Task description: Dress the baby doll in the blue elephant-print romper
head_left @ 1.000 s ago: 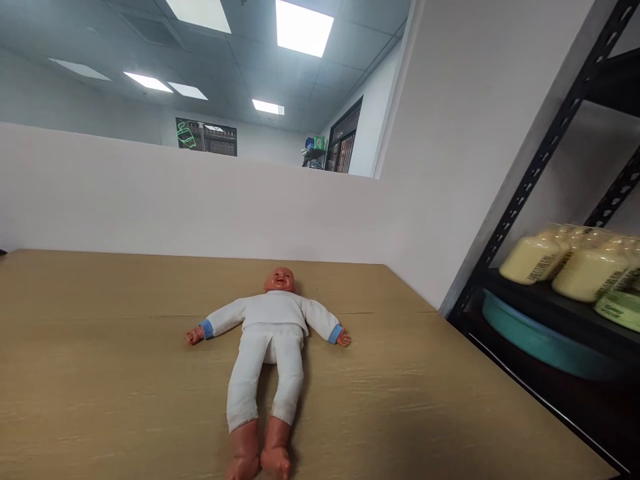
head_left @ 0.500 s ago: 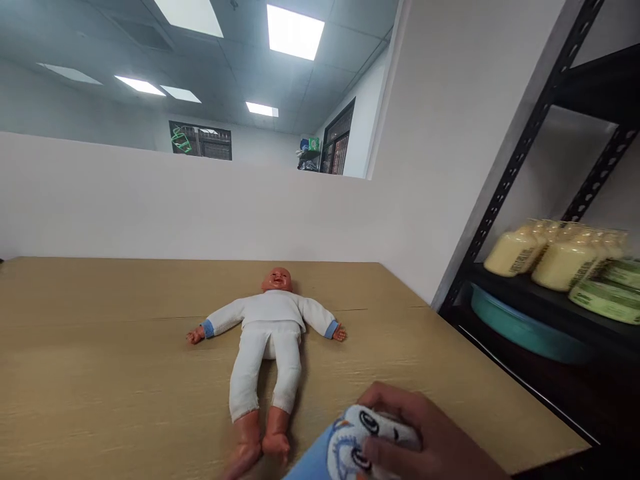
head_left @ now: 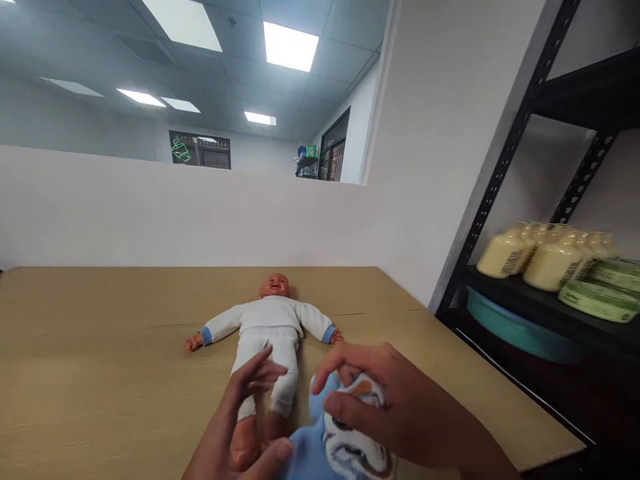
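Note:
A baby doll (head_left: 271, 313) in white clothes with blue cuffs lies on its back on the wooden table, arms spread and bare feet towards me. Over the doll's legs, my left hand (head_left: 240, 420) has its fingers apart, with the thumb close to a soft blue cloth piece (head_left: 305, 450); I cannot tell if it touches. That cloth bears a white embroidered animal face and looks like a folded baby garment, its exact kind unclear. From the right, my right hand (head_left: 385, 400) grips it between thumb and fingers, beside the doll's legs. The hand covers part of the face.
The wooden tabletop (head_left: 100, 373) reaches back to a low white wall (head_left: 190, 220). At the right stands a black metal shelf (head_left: 500, 167) with several cream-coloured bottles (head_left: 550, 263), green round packs (head_left: 597, 300) and a teal basin (head_left: 520, 330) beneath.
My left hand has come into view over the doll's legs. My right hand has moved slightly up and left with the blue garment, which is now turned and bunched differently.

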A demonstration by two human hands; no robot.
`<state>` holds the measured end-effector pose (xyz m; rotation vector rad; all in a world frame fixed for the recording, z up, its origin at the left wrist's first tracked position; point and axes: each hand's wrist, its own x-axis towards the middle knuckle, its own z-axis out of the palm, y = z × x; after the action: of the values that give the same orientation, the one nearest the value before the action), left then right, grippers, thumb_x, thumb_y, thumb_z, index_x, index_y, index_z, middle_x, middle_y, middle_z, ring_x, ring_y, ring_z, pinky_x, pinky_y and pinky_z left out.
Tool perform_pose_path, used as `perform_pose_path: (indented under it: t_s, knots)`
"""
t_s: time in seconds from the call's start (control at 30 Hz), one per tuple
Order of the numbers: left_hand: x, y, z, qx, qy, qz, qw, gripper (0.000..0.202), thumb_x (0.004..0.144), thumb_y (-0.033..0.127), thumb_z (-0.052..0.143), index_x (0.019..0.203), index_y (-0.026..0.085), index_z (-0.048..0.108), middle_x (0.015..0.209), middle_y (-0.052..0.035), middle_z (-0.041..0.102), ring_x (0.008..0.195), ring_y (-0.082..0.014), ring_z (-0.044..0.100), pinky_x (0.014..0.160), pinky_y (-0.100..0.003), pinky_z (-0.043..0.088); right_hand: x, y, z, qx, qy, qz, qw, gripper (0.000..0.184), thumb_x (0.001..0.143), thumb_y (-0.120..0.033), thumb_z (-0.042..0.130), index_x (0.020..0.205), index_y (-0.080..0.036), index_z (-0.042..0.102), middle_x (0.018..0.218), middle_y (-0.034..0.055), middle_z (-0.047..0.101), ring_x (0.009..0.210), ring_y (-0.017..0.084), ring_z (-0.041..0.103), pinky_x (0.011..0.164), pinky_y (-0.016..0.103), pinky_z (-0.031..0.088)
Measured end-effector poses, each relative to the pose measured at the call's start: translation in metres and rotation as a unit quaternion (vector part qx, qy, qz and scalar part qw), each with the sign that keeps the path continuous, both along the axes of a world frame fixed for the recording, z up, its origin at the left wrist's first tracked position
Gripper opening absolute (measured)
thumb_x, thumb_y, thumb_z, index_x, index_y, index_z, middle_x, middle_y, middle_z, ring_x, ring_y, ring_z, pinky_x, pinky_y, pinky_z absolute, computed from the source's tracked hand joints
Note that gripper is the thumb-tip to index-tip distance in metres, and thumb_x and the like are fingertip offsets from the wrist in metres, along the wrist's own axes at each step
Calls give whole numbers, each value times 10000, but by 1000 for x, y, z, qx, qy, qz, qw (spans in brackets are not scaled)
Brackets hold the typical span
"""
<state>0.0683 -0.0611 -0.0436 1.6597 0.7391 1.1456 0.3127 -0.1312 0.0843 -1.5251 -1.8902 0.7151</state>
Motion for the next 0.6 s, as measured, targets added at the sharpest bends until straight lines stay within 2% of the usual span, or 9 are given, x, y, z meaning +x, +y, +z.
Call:
perform_pose_path:
  t_s: [0.07, 0.13, 0.2, 0.27, 0.33, 0.43, 0.5, 0.6]
  knots:
    - [14, 6, 9, -48, -57, -105, 992, 944, 823, 560, 923, 1608, 316, 459, 1567, -145, 563, 1477, -423, 490, 1182, -503, 487, -12, 9, 19, 27, -16, 53, 998, 134, 956, -447, 730, 1019, -336, 770, 972, -65, 773, 965, 166, 680, 882, 272, 475]
    - [30, 11, 16, -96, -114, -200, 968, 1014, 787, 576, 953, 1623, 306, 448, 1605, -160, 534, 1497, -444, 473, 1174, -530, 496, -22, 20, 31, 46, -24, 94, 994, 167, 972, -467, 713, 1014, -313, 761, 949, -62, 780, 940, 160, 697, 880, 284, 481]
    - [44, 13, 20, -134, -159, -236, 949, 1009, 794, 560, 957, 1622, 278, 454, 1588, -172, 558, 1454, -441, 530, 1159, -524, 512, -30, 33, 33, 76, -26, 73, 994, 186, 982, -472, 702, 1042, -301, 744, 970, -50, 775, 938, 165, 703, 882, 306, 490]
    - [52, 13, 24, -152, -187, -218, 946, 1019, 809, 517, 958, 1637, 270, 418, 1534, -167, 616, 1341, -409, 638, 1107, -478, 553, -34, 42, 25, 130, -27, 6, 991, 216, 974, -453, 714, 1122, -296, 714, 1100, -17, 752, 1061, 194, 681, 965, 347, 488]
    - [52, 13, 28, -152, -199, -187, 950, 1108, 793, 475, 978, 1669, 296, 324, 1407, -140, 710, 1130, -345, 747, 979, -401, 606, -32, 47, 10, 160, -13, -41, 986, 383, 942, -461, 755, 1279, -314, 648, 1314, 20, 678, 1263, 237, 597, 1099, 406, 452]
    - [42, 16, 34, -154, -211, -145, 954, 1247, 725, 430, 1030, 1673, 305, 230, 1053, -58, 809, 810, -232, 757, 761, -270, 595, -20, 42, -19, 86, 63, -28, 994, 678, 903, -540, 793, 1480, -376, 477, 1511, 40, 561, 1367, 259, 536, 1170, 465, 440]
    - [35, 20, 37, -154, -212, -112, 959, 1252, 703, 401, 1044, 1656, 271, 243, 868, -16, 792, 717, -194, 718, 703, -226, 570, -13, 35, -39, 28, 121, 0, 992, 702, 916, -580, 767, 1506, -380, 444, 1513, 54, 565, 1331, 257, 574, 1161, 473, 463]
    - [31, 27, 40, -141, -201, -65, 967, 1170, 707, 387, 1029, 1612, 219, 308, 788, -11, 773, 648, -176, 682, 623, -202, 552, -13, 24, -67, 19, 164, 7, 986, 708, 884, -643, 769, 1477, -366, 497, 1453, 63, 614, 1301, 286, 601, 1150, 486, 476]
